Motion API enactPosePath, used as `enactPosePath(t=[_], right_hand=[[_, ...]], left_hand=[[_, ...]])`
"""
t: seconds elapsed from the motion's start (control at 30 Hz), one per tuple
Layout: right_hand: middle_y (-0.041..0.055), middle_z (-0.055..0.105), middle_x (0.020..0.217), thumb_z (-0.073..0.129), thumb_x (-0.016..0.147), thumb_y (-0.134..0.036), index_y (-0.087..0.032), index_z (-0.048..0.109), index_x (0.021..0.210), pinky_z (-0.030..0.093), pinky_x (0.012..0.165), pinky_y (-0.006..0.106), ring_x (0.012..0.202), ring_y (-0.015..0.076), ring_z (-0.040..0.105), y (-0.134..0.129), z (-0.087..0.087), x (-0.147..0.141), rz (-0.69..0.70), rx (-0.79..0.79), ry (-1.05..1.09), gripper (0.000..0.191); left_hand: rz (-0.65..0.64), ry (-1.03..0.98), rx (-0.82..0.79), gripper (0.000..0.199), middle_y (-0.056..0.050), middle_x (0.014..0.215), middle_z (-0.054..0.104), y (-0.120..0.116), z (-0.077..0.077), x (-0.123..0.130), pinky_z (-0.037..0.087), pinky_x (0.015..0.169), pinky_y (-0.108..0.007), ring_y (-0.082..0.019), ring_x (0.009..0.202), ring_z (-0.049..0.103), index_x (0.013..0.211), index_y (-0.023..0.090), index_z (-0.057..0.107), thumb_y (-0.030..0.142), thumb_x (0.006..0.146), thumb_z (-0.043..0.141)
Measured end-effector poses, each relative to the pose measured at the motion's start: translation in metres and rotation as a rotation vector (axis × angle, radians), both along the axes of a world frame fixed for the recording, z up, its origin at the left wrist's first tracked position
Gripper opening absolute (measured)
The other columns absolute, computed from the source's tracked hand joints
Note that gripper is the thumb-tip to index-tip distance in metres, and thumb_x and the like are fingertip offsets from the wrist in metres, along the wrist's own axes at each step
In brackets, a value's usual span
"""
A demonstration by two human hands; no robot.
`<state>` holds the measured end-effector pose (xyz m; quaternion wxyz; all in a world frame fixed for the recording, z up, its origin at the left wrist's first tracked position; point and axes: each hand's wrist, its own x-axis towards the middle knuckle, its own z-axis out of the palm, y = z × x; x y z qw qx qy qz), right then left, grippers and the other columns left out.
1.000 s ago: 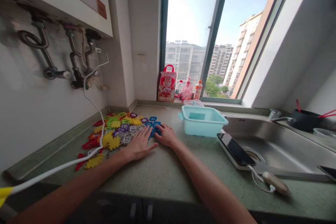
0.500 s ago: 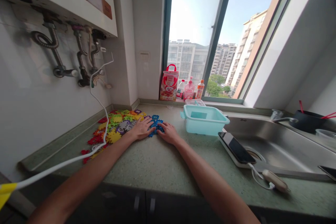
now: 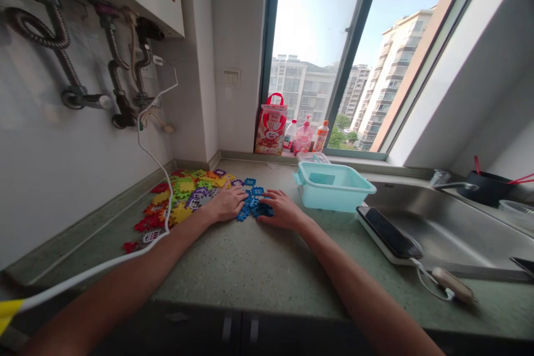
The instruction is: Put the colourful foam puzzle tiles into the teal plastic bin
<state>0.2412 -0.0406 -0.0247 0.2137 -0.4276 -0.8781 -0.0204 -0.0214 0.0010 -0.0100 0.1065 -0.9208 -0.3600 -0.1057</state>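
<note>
Colourful plastic gear-shaped building pieces [image 3: 183, 186] lie in a heap on the counter, in red, orange, yellow, green and purple. Blue pieces [image 3: 250, 203] are gathered at the heap's right side. My left hand [image 3: 226, 203] rests palm down between the yellow and purple pieces and the blue ones, its fingertips at the blue group's left edge. From the other side, my right hand [image 3: 286, 210] reaches over the blue pieces, fingers apart and slightly bent, thumb nearest me. Neither hand grips a piece; the right fingertips touch or cover some blue ones.
Right of my hands stands a light-blue plastic tub [image 3: 334, 194], beside the steel sink [image 3: 417, 222]. A phone [image 3: 387, 231] with a cable lies at the sink's edge. A white cord [image 3: 169, 200] crosses the heap. Bottles [image 3: 303, 136] and a red bag [image 3: 272, 128] line the windowsill.
My right hand has moved slightly right, away from the left, showing more blue pieces between them. The left hand stays by the heap with its fingers drawn in a little. The view has shifted.
</note>
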Motion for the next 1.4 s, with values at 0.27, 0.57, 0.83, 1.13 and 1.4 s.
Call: enactPosePath(t=[0.27, 0.57, 0.83, 1.13, 1.4], right_hand=[[0.0112, 0.078, 0.116, 0.079, 0.086, -0.050, -0.021, 0.077, 0.120, 0.049, 0.108, 0.043, 0.114, 0.0294, 0.070, -0.017, 0.036, 0.024, -0.078, 0.080, -0.035, 0.045], [0.0097, 0.079, 0.112, 0.067, 0.098, -0.045, -0.022, 0.077, 0.118, 0.054, 0.096, 0.035, 0.103, 0.0254, 0.074, -0.006, 0.032, 0.036, -0.311, 0.008, 0.069, 0.033], [0.0060, 0.081, 0.102, 0.068, 0.096, -0.060, -0.026, 0.080, 0.109, 0.055, 0.084, 0.033, 0.089, 0.0233, 0.075, -0.005, 0.027, 0.027, -0.300, -0.023, 0.086, 0.039], [0.0102, 0.077, 0.102, 0.069, 0.095, -0.058, -0.027, 0.085, 0.105, 0.052, 0.093, 0.036, 0.103, 0.0280, 0.069, -0.005, 0.028, 0.036, -0.238, -0.041, -0.026, 0.037], [0.0067, 0.079, 0.101, 0.078, 0.088, -0.041, -0.021, 0.078, 0.109, 0.053, 0.085, 0.031, 0.092, 0.0227, 0.073, 0.003, 0.014, 0.035, -0.221, -0.129, 0.079, 0.029]], left_hand=[[-0.097, -0.027, -0.010, 0.032, -0.008, 0.132, 0.074, -0.013, 0.008, 0.002, 0.021, 0.127, -0.055, -0.028, 0.137, 0.057, 0.120, 0.025, 0.076, 0.036, 0.100, 0.055], [-0.223, -0.091, -0.085, 0.031, -0.006, 0.126, 0.075, -0.021, 0.014, 0.008, 0.025, 0.127, -0.048, -0.027, 0.125, 0.064, 0.118, 0.028, 0.079, 0.041, 0.095, 0.062], [-0.235, -0.084, -0.106, 0.032, -0.005, 0.125, 0.075, -0.020, 0.015, 0.007, 0.033, 0.122, -0.044, -0.027, 0.123, 0.063, 0.119, 0.030, 0.079, 0.045, 0.095, 0.063], [-0.178, -0.134, -0.073, 0.034, -0.005, 0.131, 0.070, -0.007, 0.014, 0.000, 0.038, 0.119, -0.044, -0.027, 0.125, 0.060, 0.131, 0.032, 0.073, 0.037, 0.099, 0.059], [-0.174, -0.108, -0.132, 0.028, -0.005, 0.113, 0.078, 0.003, 0.010, -0.001, 0.045, 0.109, -0.039, -0.025, 0.113, 0.067, 0.114, 0.028, 0.077, 0.044, 0.098, 0.061]])
